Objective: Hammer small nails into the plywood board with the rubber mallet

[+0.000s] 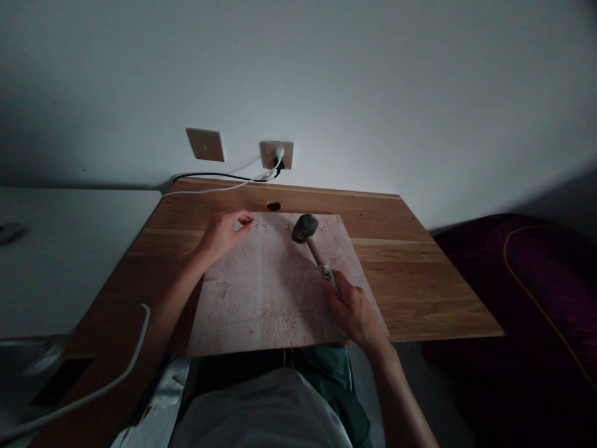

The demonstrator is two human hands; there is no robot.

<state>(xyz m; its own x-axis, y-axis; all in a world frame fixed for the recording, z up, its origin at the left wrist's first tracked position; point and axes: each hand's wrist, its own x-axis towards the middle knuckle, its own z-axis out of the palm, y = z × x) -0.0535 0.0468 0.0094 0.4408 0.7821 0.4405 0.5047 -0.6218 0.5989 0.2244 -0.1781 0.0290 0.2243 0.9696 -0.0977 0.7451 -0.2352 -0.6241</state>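
A pale reddish board (270,292) lies flat on a wooden desk (420,274). My right hand (352,308) is wrapped round the wooden handle of a hammer (313,244), whose dark head hangs just above the board's far edge. My left hand (226,233) rests at the board's far left corner, fingers pinched together on something small I cannot make out. A row of small nails (275,226) stands along the far edge, between my left fingertips and the hammer head.
Two wall plates sit above the desk, the socket (277,154) with plugs in it. White and black cables (219,182) run left from it. A white cable (116,379) crosses the near left. A white surface (60,255) lies left, a dark purple seat (527,298) right.
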